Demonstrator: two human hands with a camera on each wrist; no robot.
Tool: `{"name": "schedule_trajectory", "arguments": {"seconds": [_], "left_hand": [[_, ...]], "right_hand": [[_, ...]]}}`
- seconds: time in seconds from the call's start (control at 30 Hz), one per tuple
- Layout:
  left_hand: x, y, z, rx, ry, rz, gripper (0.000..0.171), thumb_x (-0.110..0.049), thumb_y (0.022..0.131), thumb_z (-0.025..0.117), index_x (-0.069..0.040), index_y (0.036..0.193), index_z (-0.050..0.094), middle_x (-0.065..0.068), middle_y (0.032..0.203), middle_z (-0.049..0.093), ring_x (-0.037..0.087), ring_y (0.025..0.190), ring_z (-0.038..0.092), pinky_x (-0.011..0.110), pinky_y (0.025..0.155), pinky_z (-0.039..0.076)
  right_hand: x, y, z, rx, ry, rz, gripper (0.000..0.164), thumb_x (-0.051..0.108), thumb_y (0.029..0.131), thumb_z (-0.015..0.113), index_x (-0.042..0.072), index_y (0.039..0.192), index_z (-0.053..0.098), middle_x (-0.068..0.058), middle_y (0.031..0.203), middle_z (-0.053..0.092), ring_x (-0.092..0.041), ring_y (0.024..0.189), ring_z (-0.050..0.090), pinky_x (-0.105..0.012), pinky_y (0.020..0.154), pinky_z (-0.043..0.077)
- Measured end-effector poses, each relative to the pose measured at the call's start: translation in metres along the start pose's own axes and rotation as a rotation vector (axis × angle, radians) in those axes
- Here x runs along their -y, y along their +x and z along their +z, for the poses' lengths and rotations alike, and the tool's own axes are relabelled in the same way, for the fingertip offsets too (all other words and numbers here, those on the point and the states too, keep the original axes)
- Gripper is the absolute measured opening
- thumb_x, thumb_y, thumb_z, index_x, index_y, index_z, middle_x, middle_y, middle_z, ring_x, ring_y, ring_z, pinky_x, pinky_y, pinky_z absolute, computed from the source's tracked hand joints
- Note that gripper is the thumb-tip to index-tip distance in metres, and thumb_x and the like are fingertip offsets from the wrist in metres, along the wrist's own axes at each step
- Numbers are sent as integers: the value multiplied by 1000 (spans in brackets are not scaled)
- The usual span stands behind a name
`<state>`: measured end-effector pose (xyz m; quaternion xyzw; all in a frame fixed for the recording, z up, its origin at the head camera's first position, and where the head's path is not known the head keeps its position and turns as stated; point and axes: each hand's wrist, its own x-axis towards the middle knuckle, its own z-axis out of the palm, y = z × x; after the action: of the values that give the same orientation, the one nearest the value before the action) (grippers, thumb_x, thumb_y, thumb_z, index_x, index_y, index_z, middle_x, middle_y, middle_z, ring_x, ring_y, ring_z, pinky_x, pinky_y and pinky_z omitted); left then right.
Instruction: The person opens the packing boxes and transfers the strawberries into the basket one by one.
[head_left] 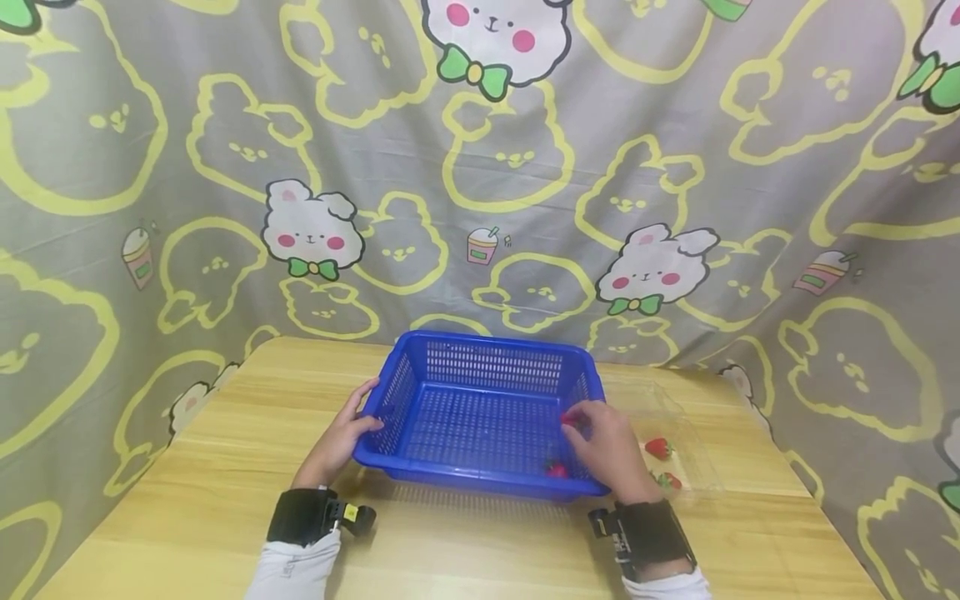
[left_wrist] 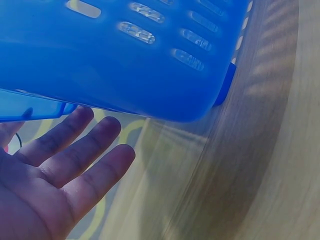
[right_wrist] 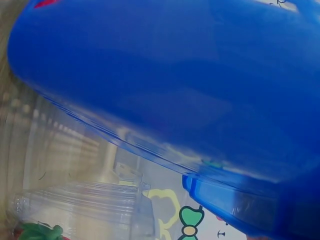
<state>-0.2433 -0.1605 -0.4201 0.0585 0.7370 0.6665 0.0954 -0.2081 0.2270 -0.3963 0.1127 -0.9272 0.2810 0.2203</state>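
In the head view, pinching a strawberry (head_left: 567, 419) between the thumb and fingers of the right hand (head_left: 609, 446), just inside the right wall of the blue basket (head_left: 480, 475). Across at the other end, touching the left rim with the left hand (head_left: 339, 437), with the thumb laid over the edge and the index finger along the outside. Down in the near right corner of the basket, a second strawberry (head_left: 557, 470). Over to the right, on the wooden table (head_left: 225, 450), a clear plastic container (head_left: 693, 425) with a third strawberry (head_left: 658, 448) and, just nearer the person, a fourth strawberry (head_left: 670, 481). Around both wrists, black straps (head_left: 296, 517); behind everything, a grey curtain (head_left: 405, 150) with white rabbits and yellow outlines.

On to the left wrist view: across the top, the slotted outside of the basket, close against the table. Below the rim, the left hand palm up to the lens, with fingers straight and parted. Cannot tell the thumb from here.

Now the right wrist view: nearly all blue basket, hiding the right fingers, so cannot tell the pinch from this side. Bottom left, the clear container again, with green strawberry leaves at the edge.
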Motion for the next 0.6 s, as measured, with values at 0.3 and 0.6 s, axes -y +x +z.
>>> {"name": "schedule_trajectory", "arguments": {"seconds": [0.3,0.6], "left_hand": [[3,1,1,0,-10,9,73,-6,92,48,-22,155,14,34,143,31,45,116,49,47,88,50],[7,3,0,7,-47,33,74,-4,91,47,-20,155,15,35,139,33,40,106,56,44,82,53]], "right_hand": [[-2,-2,3,3,-6,-4,12,6,78,77,8,85,68,-4,82,67,-16,71,57,-37,66,49],[-4,-4,6,-4,-8,-22,11,2,77,75,6,85,68,-7,84,69,-24,79,64,-44,73,53]]}}
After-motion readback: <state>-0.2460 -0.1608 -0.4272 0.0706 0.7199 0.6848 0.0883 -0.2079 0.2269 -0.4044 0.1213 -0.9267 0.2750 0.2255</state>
